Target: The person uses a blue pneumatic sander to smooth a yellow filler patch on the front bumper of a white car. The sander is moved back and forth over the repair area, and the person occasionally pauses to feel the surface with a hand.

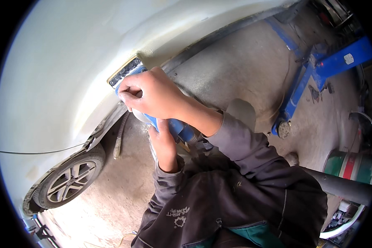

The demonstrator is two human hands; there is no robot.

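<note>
Your right hand [153, 96] is clamped over the front end of the blue sander [169, 124], fingers curled down tight on it. Your left hand [164, 145] grips the sander body from below, at 6 o'clock of the right hand, fingers wrapped closed around it. The sander sits just left of frame centre, its flat rectangular pad [125, 71] pressed against the white car panel [62, 74], pad tip pointing to 11 o'clock.

Edges: the panel's lower edge curves from 1 o'clock down to the wheel arch at 8 o'clock; the pad sits just above that edge. Panel above the pad is wide and bare, toward 10 and 12 o'clock. Below the edge, dusty concrete floor [244, 70] lies open toward 2 o'clock up to the blue lift arm [314, 70] at 2–3 o'clock. Your dark sleeves and jacket fill 5–6 o'clock.

Counts: one sander, one pad, two hands on it, one wheel [70, 178] at 8 o'clock, one ribbed hose [120, 138] hanging just left of the left hand, one striped drum [351, 165] at 4 o'clock, one dark pipe [343, 187] beside it.

Sander look: blue plastic body, dark pad face with a pale dusty rim; middle is hidden by your hands. Panel is matte white with a duller, yellowish patch around the pad.
</note>
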